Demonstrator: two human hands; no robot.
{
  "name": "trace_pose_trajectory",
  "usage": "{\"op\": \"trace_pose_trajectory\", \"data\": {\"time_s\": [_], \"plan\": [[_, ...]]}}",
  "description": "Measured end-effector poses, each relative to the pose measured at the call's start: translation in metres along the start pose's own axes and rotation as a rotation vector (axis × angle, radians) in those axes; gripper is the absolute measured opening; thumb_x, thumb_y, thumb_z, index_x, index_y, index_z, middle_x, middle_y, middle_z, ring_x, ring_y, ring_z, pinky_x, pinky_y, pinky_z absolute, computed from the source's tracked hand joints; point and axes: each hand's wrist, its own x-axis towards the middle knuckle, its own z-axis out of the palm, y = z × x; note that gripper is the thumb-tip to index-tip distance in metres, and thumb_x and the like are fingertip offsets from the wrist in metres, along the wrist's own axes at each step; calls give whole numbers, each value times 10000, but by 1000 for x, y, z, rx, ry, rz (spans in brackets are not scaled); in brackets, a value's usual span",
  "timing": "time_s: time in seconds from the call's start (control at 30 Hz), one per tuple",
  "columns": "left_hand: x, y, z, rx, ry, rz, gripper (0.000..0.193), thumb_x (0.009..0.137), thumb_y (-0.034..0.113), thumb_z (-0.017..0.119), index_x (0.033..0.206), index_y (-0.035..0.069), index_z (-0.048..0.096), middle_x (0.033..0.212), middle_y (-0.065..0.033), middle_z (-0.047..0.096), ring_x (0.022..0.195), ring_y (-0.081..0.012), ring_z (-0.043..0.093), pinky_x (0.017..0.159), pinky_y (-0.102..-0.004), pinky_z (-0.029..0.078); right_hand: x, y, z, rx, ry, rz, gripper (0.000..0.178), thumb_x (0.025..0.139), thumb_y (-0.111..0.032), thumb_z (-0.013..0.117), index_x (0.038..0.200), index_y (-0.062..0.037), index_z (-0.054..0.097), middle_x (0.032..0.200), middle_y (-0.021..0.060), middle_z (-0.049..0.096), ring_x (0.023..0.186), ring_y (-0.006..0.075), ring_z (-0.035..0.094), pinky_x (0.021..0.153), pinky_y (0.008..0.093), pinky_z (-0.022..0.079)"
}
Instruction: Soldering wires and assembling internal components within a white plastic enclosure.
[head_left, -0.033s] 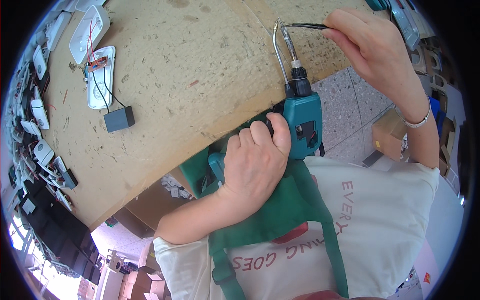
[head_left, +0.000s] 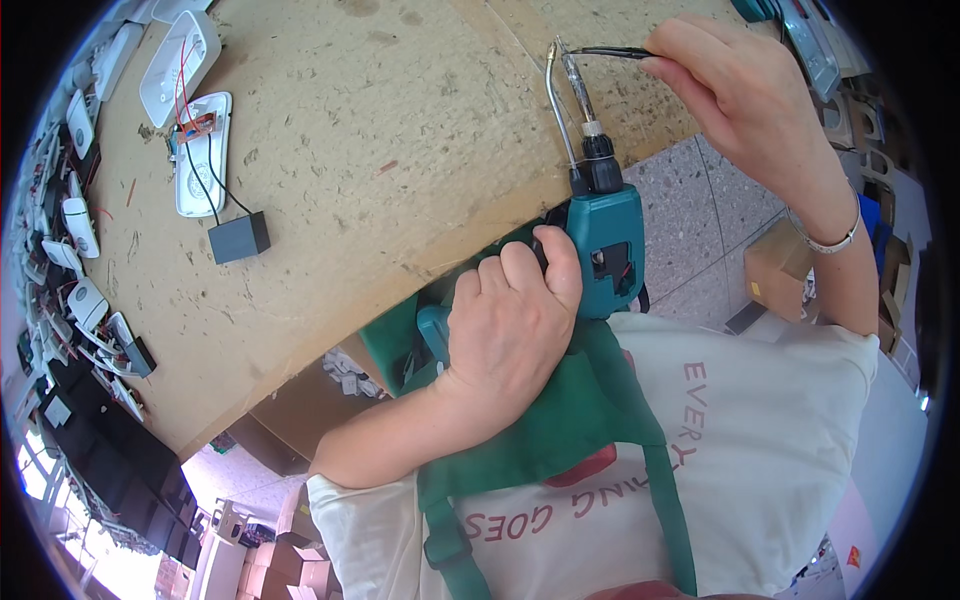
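Note:
My left hand [head_left: 515,325] is wrapped round the handle of a teal soldering gun [head_left: 608,220], held at the table's near edge in front of my green apron. Its iron tip [head_left: 578,85] and a thin curved metal feed tube [head_left: 553,90] point away from me over the tabletop. At the upper right, my right hand [head_left: 745,105] pinches dark tweezers [head_left: 610,50]. Their points reach left to the iron near its end; whether they touch it, or grip anything small there, I cannot make out.
Left on the worn tabletop [head_left: 330,170] lies an opened white casing [head_left: 208,165], wired to a small circuit board and a black box [head_left: 239,238]. More white casings [head_left: 78,228] line the far left. Cardboard boxes [head_left: 778,265] stand on the floor at right.

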Motion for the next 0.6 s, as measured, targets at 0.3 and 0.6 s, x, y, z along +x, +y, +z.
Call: {"op": "trace_pose_trajectory", "data": {"time_s": [0.3,0.6], "plan": [[-1,0,-2,-4,-11,3,302,740,111,556,1028,19,552,667,-15,394,557,-135,450,484,-275,322,15,-15,-14,-28,-80,104,163,767,-98,615,710,-64,466,631,110,498,551,289,541,500,379,413],[-1,0,0,-2,-3,-8,308,737,109,558,1030,15,551,664,-18,394,557,-138,457,483,-275,325,-8,5,10,105,24,91,113,886,-124,600,878,-25,547,722,127,514,622,275,530,554,342,405]]}}
